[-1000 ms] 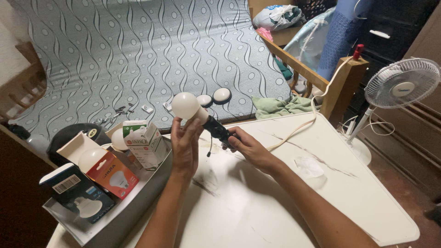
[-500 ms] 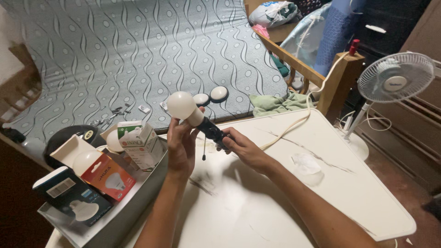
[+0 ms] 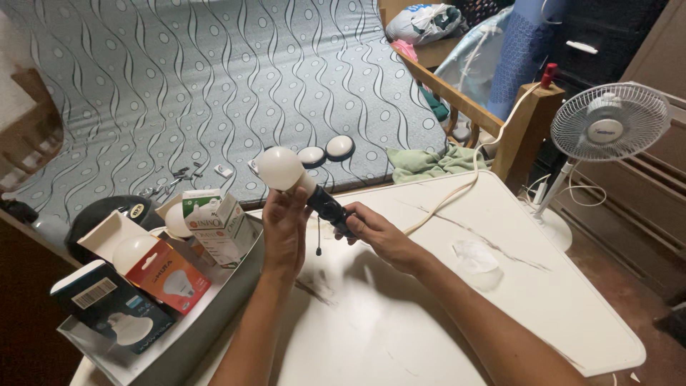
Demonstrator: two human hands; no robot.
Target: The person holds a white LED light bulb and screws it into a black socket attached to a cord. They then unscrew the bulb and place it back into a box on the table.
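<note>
- The grey tray [image 3: 214, 304] holds cardboard bulb boxes [image 3: 168, 275].
- Your left hand [image 3: 284, 225] grips the round matte bulb [image 3: 279, 169]; your right hand [image 3: 379, 232] clasps its black socket [image 3: 329, 209].

Three bulb boxes [image 3: 168, 268] in the tray; two round lamps [image 3: 326, 151] on the mattress; one fan [image 3: 609, 121].

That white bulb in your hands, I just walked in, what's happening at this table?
A person's left hand grips the neck of a round white light bulb seated in a black lamp socket, which the right hand holds over the white table. A cream cord trails away. Boxed bulbs sit in a grey tray alongside.
</note>
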